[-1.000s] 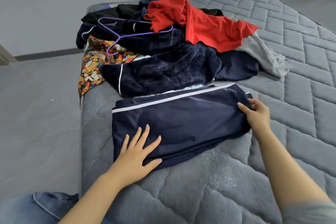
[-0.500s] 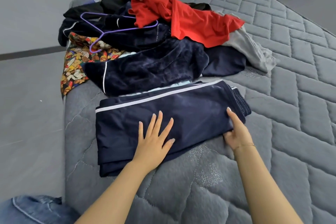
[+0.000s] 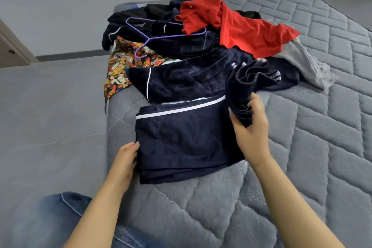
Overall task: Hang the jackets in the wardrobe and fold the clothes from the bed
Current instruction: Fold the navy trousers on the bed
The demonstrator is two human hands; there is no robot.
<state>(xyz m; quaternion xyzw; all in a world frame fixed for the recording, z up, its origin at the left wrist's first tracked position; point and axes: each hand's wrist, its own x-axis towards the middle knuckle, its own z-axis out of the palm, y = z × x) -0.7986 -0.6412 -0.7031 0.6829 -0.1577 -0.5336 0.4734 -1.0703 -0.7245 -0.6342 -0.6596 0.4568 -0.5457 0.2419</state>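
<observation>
Trousers, navy with a white side stripe, lay folded flat on the grey quilted bed, near its left edge. The right hand had its grip closed around the right end of them, fingers curled over a bunched, lifted fold of navy cloth; half a second before, that end had lain flat under the same hand. The left hand had left the middle of the cloth, where its fingers had been spread, and now touched the left edge of the trousers; its fingers looked loosely bent, and whether they pinched the edge could not be told. Beyond the right grip sat the unfolded heap as before: a dark velvety jacket just behind the trousers, a red shirt on top, a purple hanger to the left of that, a patterned garment hanging off the bed's side, and a grey garment to the right.
</observation>
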